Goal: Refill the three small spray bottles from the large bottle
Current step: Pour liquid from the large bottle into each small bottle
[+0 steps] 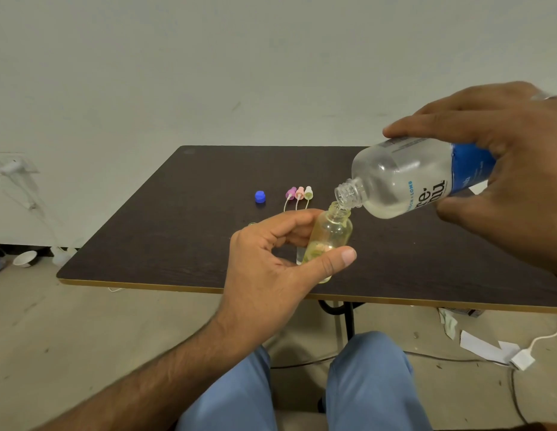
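With the left hand (271, 259) gripping the small bottle (328, 241) and the right hand (501, 169) clasping the large bottle (404, 178) tilted from two o'clock, a slight wobble could spill liquid past the narrow neck.

Lighting flat, kinda dim, greenish-grey cast on wall (209, 57). Shadows soft, no hard edges. Small highlights on big bottle (404, 175). Wide-angle bend at edges, table (146, 231) edge curves. Right hand (501, 169) slightly soft, floor clutter blurry.

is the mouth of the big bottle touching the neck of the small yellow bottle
Touching, as far as the head view shows: the large bottle is tilted and its mouth rests on the rim of the small yellow bottle, with no gap visible between them.
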